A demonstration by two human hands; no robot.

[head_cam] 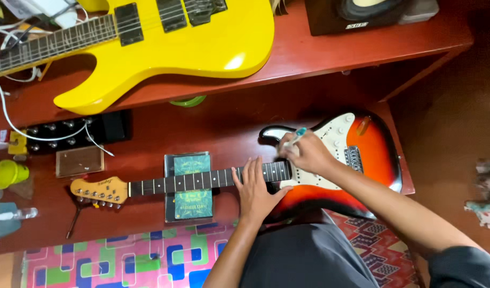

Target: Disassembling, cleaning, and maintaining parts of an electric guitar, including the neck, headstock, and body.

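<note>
A sunburst electric guitar [370, 154] with a white pickguard lies flat on the lower red-brown shelf [223, 125], its neck [202, 180] running left to a pale headstock [98, 190]. My left hand [254, 189] lies flat, fingers apart, over the neck where it meets the body. My right hand [305, 152] grips a small tool with a teal handle [297, 134] held over the end of the fretboard. The neck rests across a dark booklet with green panels [190, 186].
A yellow electric guitar [170, 45] lies on the upper shelf beside a dark speaker box [352, 16]. On the left are a black headstock with tuners [69, 130], a white cable [10, 120], a brown block [79, 161] and a yellow-green cup [7, 173]. Patterned mats [127, 261] cover the floor.
</note>
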